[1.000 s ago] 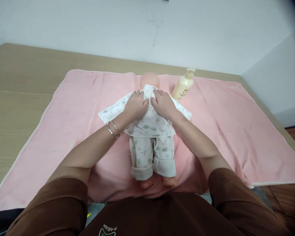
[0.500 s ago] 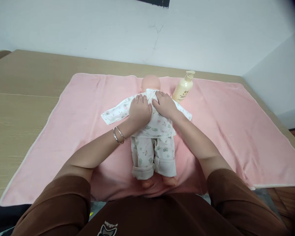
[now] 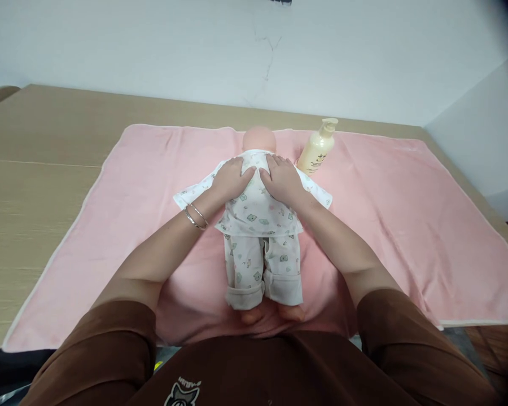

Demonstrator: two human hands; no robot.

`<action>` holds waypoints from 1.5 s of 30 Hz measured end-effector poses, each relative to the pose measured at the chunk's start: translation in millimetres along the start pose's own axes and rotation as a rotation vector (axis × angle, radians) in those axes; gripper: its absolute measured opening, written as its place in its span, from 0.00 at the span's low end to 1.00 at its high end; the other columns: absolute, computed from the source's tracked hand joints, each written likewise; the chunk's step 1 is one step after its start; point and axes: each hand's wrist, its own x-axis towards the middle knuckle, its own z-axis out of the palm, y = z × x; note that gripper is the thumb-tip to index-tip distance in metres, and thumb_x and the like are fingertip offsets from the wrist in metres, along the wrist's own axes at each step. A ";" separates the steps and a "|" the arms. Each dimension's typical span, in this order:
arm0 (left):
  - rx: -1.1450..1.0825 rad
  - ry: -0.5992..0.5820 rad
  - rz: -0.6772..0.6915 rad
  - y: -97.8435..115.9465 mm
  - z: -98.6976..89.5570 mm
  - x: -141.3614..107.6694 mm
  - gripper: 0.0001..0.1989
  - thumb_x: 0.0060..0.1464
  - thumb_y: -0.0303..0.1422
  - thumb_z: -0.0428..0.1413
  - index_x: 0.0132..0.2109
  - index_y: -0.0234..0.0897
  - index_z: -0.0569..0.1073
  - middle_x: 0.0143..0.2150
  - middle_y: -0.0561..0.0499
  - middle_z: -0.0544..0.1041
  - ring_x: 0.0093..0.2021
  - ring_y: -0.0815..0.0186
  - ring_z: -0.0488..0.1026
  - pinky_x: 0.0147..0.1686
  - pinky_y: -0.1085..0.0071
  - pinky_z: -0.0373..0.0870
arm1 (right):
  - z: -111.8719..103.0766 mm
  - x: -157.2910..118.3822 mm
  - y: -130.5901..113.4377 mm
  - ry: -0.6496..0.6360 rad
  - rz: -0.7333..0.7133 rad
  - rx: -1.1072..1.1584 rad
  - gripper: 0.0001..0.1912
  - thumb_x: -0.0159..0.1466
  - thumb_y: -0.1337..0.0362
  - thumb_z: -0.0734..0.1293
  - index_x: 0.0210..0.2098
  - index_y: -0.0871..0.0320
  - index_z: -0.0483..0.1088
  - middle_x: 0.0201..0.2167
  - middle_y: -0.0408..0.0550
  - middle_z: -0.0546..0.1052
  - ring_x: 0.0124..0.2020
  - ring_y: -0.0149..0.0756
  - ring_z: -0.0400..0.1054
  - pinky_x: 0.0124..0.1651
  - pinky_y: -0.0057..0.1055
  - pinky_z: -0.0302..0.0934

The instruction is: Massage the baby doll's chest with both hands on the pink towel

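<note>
A doll lies face down, its bald head toward the wall, dressed in a white printed top and white printed trousers with rolled cuffs. My left hand rests flat on the left side of the doll's upper back, thumb apart from the fingers. On the right side of the upper back lies my right hand, its thumb also spread. The two thumbs point toward each other with a small gap of cloth between them. Neither hand grips anything.
Under the doll a pink blanket covers much of the wooden table. A cream pump bottle stands on the blanket to the right of the doll's head. Behind the table rises a pale wall.
My left hand has moved left, away from the middle of the back, and the gap between the hands is wider. The top's cloth lies smoother near the neck.
</note>
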 end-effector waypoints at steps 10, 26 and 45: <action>0.137 0.102 0.033 10.3 10.9 -18.2 0.31 0.73 0.37 0.38 0.68 0.16 0.68 0.69 0.23 0.71 0.73 0.42 0.67 0.74 0.46 0.60 | -7.3 9.6 15.9 -0.084 -0.063 0.045 0.36 0.76 0.53 0.53 0.72 0.75 0.59 0.71 0.70 0.67 0.72 0.59 0.61 0.74 0.50 0.54; 0.207 0.094 0.065 16.6 13.1 -25.2 0.33 0.72 0.38 0.41 0.69 0.09 0.62 0.71 0.18 0.66 0.76 0.40 0.61 0.76 0.45 0.58 | -12.6 -4.0 -9.3 -0.053 0.005 -0.051 0.34 0.76 0.59 0.53 0.70 0.81 0.60 0.70 0.77 0.66 0.73 0.62 0.60 0.76 0.52 0.52; 0.138 0.152 0.063 8.0 19.4 -19.3 0.31 0.71 0.38 0.41 0.68 0.15 0.67 0.71 0.23 0.69 0.74 0.44 0.65 0.76 0.47 0.59 | -12.6 0.0 1.0 -0.050 0.003 -0.029 0.34 0.77 0.56 0.52 0.69 0.79 0.62 0.70 0.73 0.68 0.72 0.61 0.62 0.74 0.51 0.54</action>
